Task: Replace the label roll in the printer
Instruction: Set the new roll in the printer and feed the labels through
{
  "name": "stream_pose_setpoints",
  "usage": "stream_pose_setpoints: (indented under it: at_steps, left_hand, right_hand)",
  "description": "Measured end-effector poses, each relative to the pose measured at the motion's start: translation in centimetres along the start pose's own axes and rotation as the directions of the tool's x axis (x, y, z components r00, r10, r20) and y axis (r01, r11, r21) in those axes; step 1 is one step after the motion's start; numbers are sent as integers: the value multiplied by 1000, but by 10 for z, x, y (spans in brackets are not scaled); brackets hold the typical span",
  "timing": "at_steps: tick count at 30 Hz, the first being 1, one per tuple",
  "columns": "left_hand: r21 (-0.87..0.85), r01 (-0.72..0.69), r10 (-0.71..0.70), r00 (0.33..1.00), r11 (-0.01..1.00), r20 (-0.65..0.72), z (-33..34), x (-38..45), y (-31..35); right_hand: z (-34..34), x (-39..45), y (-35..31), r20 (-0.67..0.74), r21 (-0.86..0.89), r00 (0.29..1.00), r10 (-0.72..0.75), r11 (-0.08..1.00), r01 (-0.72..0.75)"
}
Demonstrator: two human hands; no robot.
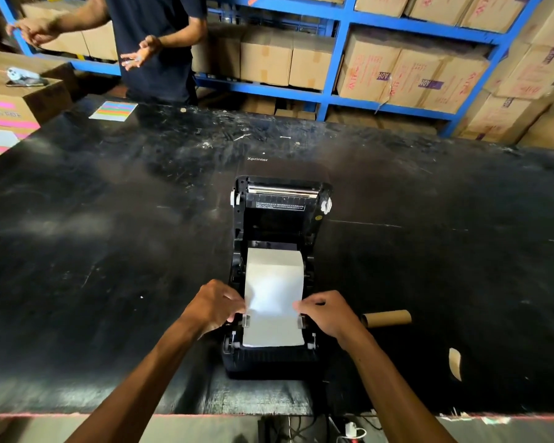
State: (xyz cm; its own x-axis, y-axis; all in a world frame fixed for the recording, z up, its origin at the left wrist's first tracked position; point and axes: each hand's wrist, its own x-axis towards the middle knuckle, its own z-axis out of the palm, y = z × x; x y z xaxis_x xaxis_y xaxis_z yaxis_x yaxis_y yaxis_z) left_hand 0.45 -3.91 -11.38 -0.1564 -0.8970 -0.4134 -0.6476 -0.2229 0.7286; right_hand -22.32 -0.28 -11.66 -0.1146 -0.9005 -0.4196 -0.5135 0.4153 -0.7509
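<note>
A black label printer (271, 362) stands open on the black table, its lid (280, 199) tipped back. A white strip of label paper (274, 289) runs from the roll bay toward the front, across the grey paper guides. My left hand (213, 306) pinches the strip's left edge by the left guide. On the other side, my right hand (328, 311) grips the right edge next to the right guide. The roll itself is mostly hidden under the strip. An empty brown cardboard core (387, 318) lies on the table just right of the printer.
A torn scrap of brown paper (454, 362) lies at the right front. Another person in a dark shirt (154, 43) stands across the table (109, 235). A coloured sheet (113, 110) and cardboard boxes (10, 103) sit far left; blue shelving (336, 59) holds cartons behind.
</note>
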Motion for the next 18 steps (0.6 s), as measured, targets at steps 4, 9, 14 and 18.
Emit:
stream_pose_setpoints:
  at_steps: [4, 9, 14, 18]
  left_hand:
    - [2, -10, 10, 1000, 1000, 21, 1, -2, -1]
    - [70, -5, 9, 999, 998, -51, 6, -1, -1]
    - [90, -22, 30, 995, 996, -92, 10, 1, -2]
    - [108, -50, 61, 993, 993, -103, 11, 1, -5]
  right_hand:
    - [4, -2, 4, -3, 6, 999, -36, 999, 36]
    - [6, -11, 5, -175, -240, 965, -193, 959, 148]
    - [11, -34, 19, -69, -414, 885, -461, 820, 394]
    - [16, -40, 31, 163, -440, 836, -523, 720, 536]
